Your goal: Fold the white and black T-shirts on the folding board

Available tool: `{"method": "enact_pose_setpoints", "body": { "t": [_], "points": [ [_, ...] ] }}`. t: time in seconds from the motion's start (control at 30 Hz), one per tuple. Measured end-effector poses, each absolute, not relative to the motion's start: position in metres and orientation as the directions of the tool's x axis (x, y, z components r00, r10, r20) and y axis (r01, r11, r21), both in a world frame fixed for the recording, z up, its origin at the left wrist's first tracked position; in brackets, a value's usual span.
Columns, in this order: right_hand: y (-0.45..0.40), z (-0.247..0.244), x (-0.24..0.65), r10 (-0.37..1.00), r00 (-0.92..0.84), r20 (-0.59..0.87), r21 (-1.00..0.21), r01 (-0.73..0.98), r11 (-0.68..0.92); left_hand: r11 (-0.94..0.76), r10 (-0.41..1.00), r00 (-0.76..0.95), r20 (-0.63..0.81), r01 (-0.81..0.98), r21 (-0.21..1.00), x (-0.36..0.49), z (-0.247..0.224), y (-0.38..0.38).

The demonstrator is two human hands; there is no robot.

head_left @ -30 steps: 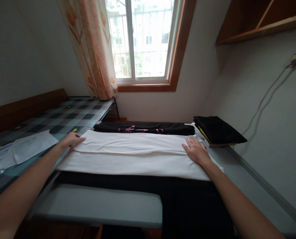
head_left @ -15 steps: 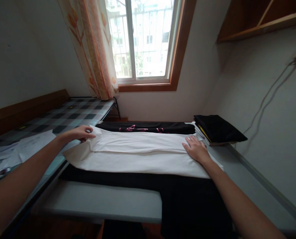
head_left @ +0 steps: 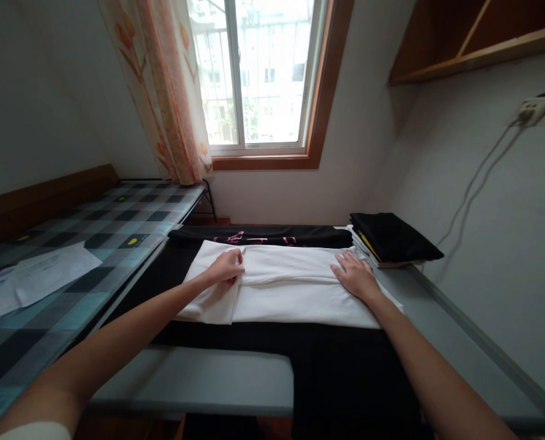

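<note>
A white cloth garment [head_left: 291,299], folded into a long strip, lies over a black garment [head_left: 346,360] with pink lettering along its far edge. The left end of the white cloth is turned over toward the middle. My left hand [head_left: 226,266] pinches the edge of that turned-over end. Flat on the cloth's right part rests my right hand [head_left: 355,275], its fingers spread.
Folded clothes with a black piece [head_left: 394,237] on top stand at the table's [head_left: 208,379] back right. On the left is a checkered bed [head_left: 130,217] with papers [head_left: 47,272]. A wooden shelf [head_left: 437,67] hangs upper right.
My left hand has moved right, bringing the left end of the white cloth over onto the strip. The right hand stays on the cloth. The view has shifted slightly.
</note>
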State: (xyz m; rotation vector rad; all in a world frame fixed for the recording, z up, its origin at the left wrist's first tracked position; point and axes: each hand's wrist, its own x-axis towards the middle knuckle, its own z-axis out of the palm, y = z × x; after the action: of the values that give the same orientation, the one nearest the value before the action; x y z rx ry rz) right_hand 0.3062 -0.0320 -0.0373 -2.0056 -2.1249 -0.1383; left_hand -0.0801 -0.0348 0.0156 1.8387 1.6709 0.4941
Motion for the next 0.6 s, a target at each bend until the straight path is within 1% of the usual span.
{"method": "enact_pose_setpoints", "body": {
  "t": [0.1, 0.17, 0.23, 0.3, 0.37, 0.43, 0.47, 0.53, 0.6],
  "points": [
    [-0.032, -0.037, 0.306, 0.973, -0.05, 0.224, -0.077, 0.995, 0.069, -0.002, 0.992, 0.088, -0.085, 0.704, 0.71, -0.077, 0.021, -0.028],
    [-0.032, -0.038, 0.307, 0.972, -0.05, 0.229, -0.077, 0.995, 0.069, 0.009, 0.994, 0.074, -0.082, 0.685, 0.728, -0.073, 0.021, -0.026],
    [-0.032, -0.038, 0.307, 0.972, -0.05, 0.229, -0.079, 0.994, 0.07, 0.027, 0.987, 0.097, -0.129, 0.689, 0.724, -0.069, 0.018, -0.026],
    [-0.032, -0.037, 0.306, 0.972, -0.049, 0.23, -0.081, 0.994, 0.069, 0.046, 0.971, 0.13, -0.199, 0.72, 0.693, -0.066, 0.016, -0.027],
    [-0.033, -0.036, 0.305, 0.972, -0.044, 0.23, -0.085, 0.994, 0.066, 0.053, 0.953, 0.144, -0.265, 0.785, 0.618, -0.065, 0.017, -0.028],
    [-0.033, -0.036, 0.305, 0.974, -0.038, 0.224, -0.089, 0.994, 0.059, 0.014, 0.95, 0.139, -0.281, 0.877, 0.48, -0.065, 0.023, -0.028],
    [-0.033, -0.035, 0.305, 0.975, -0.036, 0.219, -0.091, 0.994, 0.057, -0.024, 0.957, 0.136, -0.258, 0.918, 0.396, -0.064, 0.028, -0.027],
    [-0.033, -0.035, 0.305, 0.977, -0.033, 0.212, -0.093, 0.994, 0.054, -0.088, 0.979, 0.127, -0.16, 0.968, 0.233, -0.06, 0.036, -0.023],
    [-0.032, -0.036, 0.306, 0.976, -0.036, 0.214, -0.095, 0.994, 0.057, -0.097, 0.992, 0.106, -0.065, 0.987, 0.127, -0.054, 0.042, -0.017]
  ]
}}
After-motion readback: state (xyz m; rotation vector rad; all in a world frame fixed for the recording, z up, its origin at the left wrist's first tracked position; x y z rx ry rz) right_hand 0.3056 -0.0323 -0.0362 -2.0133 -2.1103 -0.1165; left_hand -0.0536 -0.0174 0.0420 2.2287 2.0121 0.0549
